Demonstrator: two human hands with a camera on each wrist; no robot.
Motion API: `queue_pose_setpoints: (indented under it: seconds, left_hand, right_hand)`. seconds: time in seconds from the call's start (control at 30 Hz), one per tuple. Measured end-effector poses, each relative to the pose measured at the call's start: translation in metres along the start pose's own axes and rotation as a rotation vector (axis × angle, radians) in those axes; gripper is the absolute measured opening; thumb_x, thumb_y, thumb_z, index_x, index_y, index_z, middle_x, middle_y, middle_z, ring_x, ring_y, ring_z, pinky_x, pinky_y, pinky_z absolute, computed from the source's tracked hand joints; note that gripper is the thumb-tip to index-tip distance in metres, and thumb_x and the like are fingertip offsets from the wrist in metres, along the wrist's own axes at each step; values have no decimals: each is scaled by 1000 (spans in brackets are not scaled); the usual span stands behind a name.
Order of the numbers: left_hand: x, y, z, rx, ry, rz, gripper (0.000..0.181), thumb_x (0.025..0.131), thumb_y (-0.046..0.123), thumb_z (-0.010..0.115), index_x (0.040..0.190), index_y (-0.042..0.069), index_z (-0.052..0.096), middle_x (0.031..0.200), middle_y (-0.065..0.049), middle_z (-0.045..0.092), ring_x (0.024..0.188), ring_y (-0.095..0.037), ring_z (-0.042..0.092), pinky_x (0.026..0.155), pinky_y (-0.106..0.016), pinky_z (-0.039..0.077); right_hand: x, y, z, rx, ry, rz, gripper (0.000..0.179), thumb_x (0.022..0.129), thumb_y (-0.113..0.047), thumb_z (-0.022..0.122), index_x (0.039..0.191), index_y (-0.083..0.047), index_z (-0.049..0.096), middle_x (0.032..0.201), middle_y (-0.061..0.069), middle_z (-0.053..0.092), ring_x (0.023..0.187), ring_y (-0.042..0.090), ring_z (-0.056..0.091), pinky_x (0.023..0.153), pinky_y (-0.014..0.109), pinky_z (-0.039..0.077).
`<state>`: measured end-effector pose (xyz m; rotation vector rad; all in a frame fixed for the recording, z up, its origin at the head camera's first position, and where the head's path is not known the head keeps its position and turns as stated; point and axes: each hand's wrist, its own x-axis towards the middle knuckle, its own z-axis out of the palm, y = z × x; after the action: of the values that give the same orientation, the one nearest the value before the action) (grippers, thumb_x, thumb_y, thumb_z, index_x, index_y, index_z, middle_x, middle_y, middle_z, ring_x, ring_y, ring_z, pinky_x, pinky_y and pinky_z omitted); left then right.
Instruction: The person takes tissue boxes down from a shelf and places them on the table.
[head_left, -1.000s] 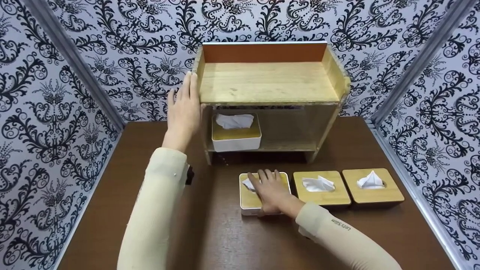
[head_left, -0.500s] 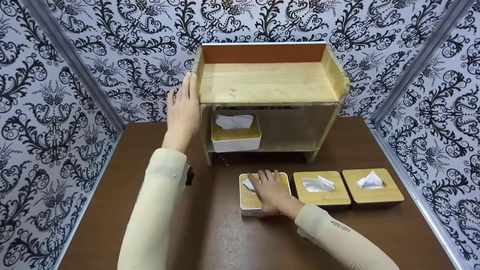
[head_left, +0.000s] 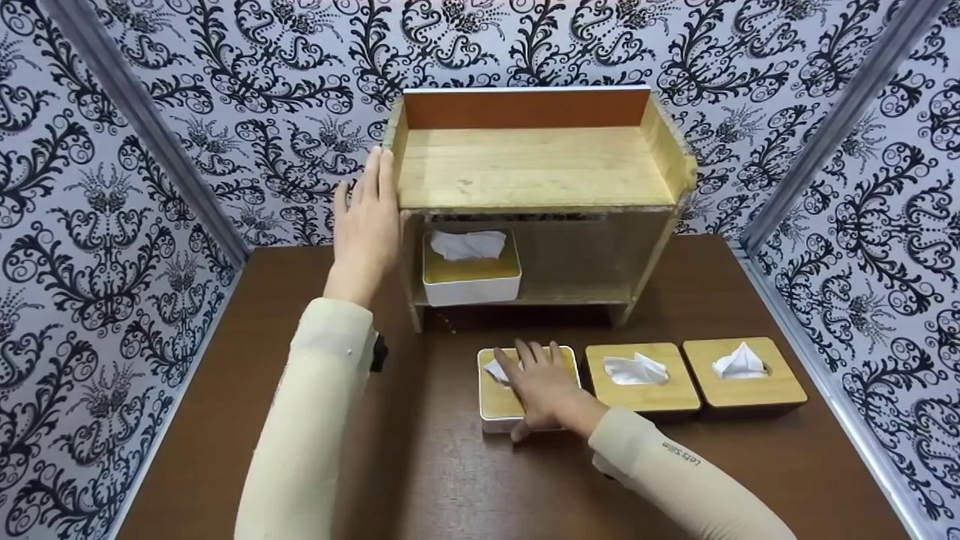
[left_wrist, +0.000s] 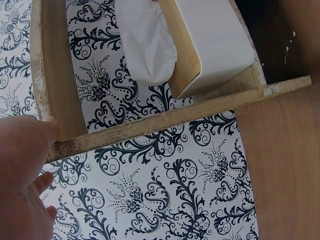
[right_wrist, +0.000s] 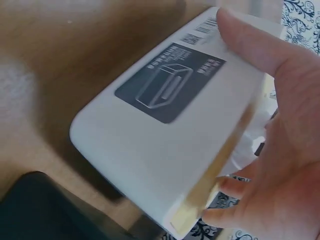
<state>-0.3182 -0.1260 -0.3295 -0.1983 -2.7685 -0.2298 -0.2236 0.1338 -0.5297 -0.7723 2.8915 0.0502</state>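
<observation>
My left hand (head_left: 366, 232) rests against the left side panel of a small wooden shelf (head_left: 536, 165). Its fingers lie straight along the panel, and the thumb touches the front corner in the left wrist view. On the table, my right hand (head_left: 547, 386) spans a white tissue box (head_left: 499, 401) with a wooden lid. The fingers reach across the lid, over part of the white tissue, and the thumb is at the near wall. In the right wrist view that wall carries a dark printed label (right_wrist: 170, 82).
Another white tissue box (head_left: 472, 290) stands at the left of the shelf's lower level. Two more wooden-lidded tissue boxes, one in the middle (head_left: 645, 394) and one farther right (head_left: 750, 390), sit in a row beside the held one. Patterned walls enclose the brown table (head_left: 450, 487).
The right thumb has shifted slightly down and outward at the near wall of the tissue box. The boxes, the shelf and the left hand stay in place.
</observation>
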Motion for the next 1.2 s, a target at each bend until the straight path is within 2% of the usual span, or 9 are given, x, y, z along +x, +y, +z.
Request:
queue_pose_setpoints:
  seconds: [0.13,0.2,0.4,0.53,0.77,0.9,1.2]
  left_hand:
    - [0,-1,1,4,5,3,86,99,37,52,157,13,-7,166,-4,-6,148,-28,25,124,-52,10]
    - [0,-1,1,2,10,6,86,99,37,52,157,13,-6,166,-4,-6,148,-28,25,124,-52,10]
    - [-1,-2,2,-4,7,5,86,99,37,52,157,14,-7,166,-3,-8,147,-32,28,124,-52,8]
    - [-1,-2,2,0,-8,1,86,100,37,50,157,14,-10,166,-2,-11,149,-29,24,124,-52,7]
    - [1,-2,2,6,-3,0,87,99,37,51,157,14,-10,166,-2,-10,149,-28,25,124,-52,9]
    - [2,-3,2,15,-10,-1,87,99,37,51,156,14,-11,166,-3,-10,149,-28,25,124,-52,9]
    - [1,-2,3,8,4,6,87,99,36,52,157,13,-8,166,-4,-6,148,-28,26,124,-52,11]
  right_hand:
    - [-4,0,-14,49,-30,-6,137,52,-73,80,157,-18,14,159,28,16,148,43,19,117,66,16]
    - [-5,1,-22,49,-26,-10,136,53,-76,78,158,-17,13,160,27,14,149,43,18,117,65,16]
    - [-7,5,-41,45,20,-18,134,55,-73,78,158,-16,14,162,19,18,148,38,23,119,62,18]
    - [-6,10,-49,61,25,-2,131,58,-70,79,158,-17,12,163,15,18,149,34,22,120,60,17]
    - [-6,19,-66,96,58,10,127,62,-64,81,158,-16,14,162,17,21,148,37,23,120,59,18]
    - [-6,24,-73,81,72,16,124,64,-63,81,158,-16,15,161,17,22,146,38,26,118,59,23]
    - [-1,28,-88,56,114,21,118,68,-63,79,157,-16,17,162,16,21,147,37,26,119,59,22]
